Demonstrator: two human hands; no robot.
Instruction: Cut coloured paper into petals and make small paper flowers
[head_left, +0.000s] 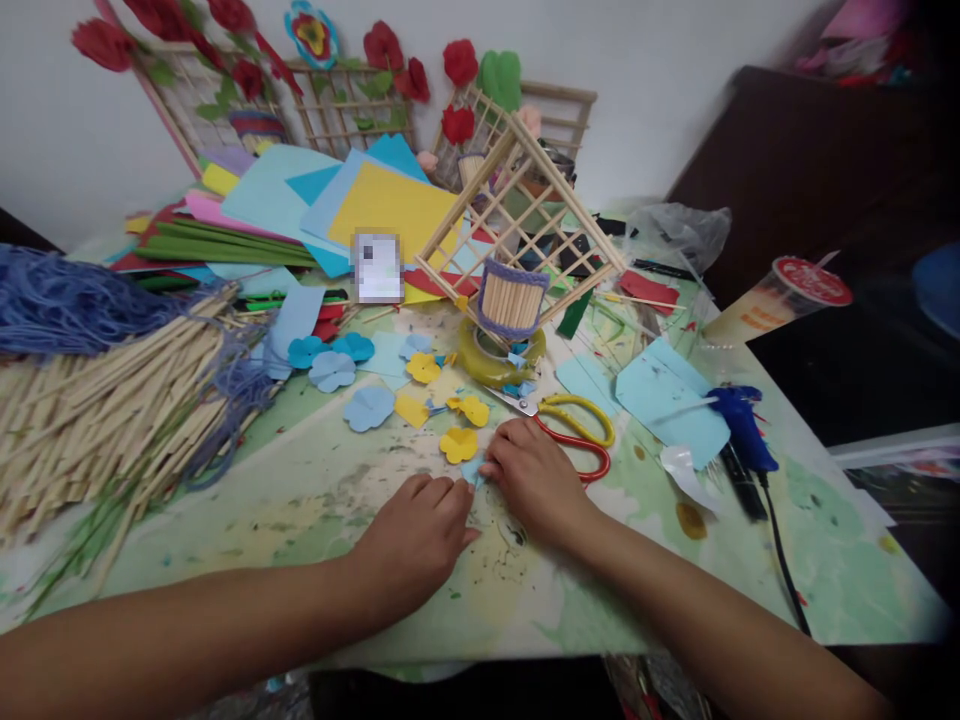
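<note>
A small light-blue piece of paper lies between the fingertips of both hands, low over the table. My left hand is closed at its lower left edge, the fingers curled. From the right, my right hand pinches it too; the fingers partly hide its shape. Just beyond is a yellow paper flower. Scissors with red and yellow handles lie open beside my right hand. Several blue paper flowers and a second yellow paper flower are spread farther back on the left.
A lattice of sticks stands on a roll of tape. To the right are a blue glue gun with a cord and a drink cup. Bundled sticks, blue yarn and coloured paper sheets cover the left.
</note>
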